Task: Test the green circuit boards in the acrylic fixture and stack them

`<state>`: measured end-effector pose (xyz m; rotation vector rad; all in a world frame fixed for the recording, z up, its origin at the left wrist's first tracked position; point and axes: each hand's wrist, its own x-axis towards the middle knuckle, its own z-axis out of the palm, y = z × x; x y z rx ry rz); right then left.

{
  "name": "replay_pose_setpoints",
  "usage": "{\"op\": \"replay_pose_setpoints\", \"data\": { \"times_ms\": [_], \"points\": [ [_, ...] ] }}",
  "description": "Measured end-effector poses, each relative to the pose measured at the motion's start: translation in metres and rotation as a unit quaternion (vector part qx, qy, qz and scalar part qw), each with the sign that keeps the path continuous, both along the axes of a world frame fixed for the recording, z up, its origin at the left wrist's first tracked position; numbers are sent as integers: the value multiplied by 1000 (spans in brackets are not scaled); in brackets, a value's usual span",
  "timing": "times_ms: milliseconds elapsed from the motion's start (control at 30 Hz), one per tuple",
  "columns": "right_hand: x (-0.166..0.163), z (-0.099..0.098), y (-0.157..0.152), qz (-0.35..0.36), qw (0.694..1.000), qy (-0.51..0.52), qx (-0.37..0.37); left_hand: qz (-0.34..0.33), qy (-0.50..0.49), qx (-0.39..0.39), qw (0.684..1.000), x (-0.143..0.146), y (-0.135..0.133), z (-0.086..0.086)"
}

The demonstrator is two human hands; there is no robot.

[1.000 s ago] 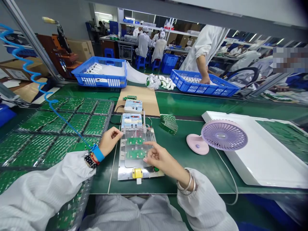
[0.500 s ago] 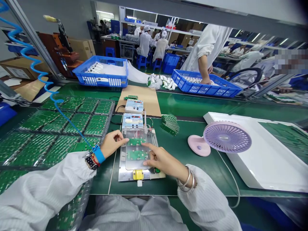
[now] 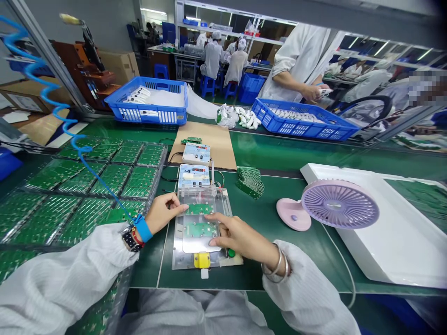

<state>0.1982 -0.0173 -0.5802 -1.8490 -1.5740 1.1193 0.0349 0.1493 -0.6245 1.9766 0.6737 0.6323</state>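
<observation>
A metal test jig point(image 3: 181, 260) with a clear plastic lid point(image 3: 199, 197) lies on the green mat in front of me. Two small green circuit boards point(image 3: 200, 228) show under the lid, and a yellow latch point(image 3: 201, 260) sits at its near edge. My left hand point(image 3: 162, 213) rests at the lid's left side, fingers curled with the fingertips on the lid's edge. My right hand point(image 3: 237, 236) lies on the lid's right part, fingers pressing down on it. A blue wrist strap point(image 3: 142, 228) with a coiled blue cord point(image 3: 52, 107) is on my left wrist.
Trays of green boards point(image 3: 87, 186) fill the left. Two small meters point(image 3: 194, 175) stand behind the jig, a fanned stack of boards point(image 3: 249, 180) to their right, then a purple desk fan point(image 3: 335, 204) and a white tray point(image 3: 391, 232). Blue baskets point(image 3: 150, 111) and a standing person point(image 3: 300, 70) are across the belt.
My right hand has moved from above the lid down onto it and presses it flat. My left hand slid slightly inward along the lid's left edge.
</observation>
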Motion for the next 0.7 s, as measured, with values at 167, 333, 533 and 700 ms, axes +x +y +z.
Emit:
{"op": "replay_pose_setpoints", "data": {
  "times_ms": [167,333,533,700],
  "points": [
    [32,-6,38,-140,975,-51,167,-5,2,-12,1000,-1,0,2],
    [76,-23,104,-103,950,-230,182,1,3,-13,1000,-1,-1,1],
    [90,-35,160,-18,949,-313,29,-2,0,-7,1000,-2,1,-4],
    [87,-36,177,-10,946,-323,-35,0,-2,-11,1000,-1,1,-4]
  ]
}}
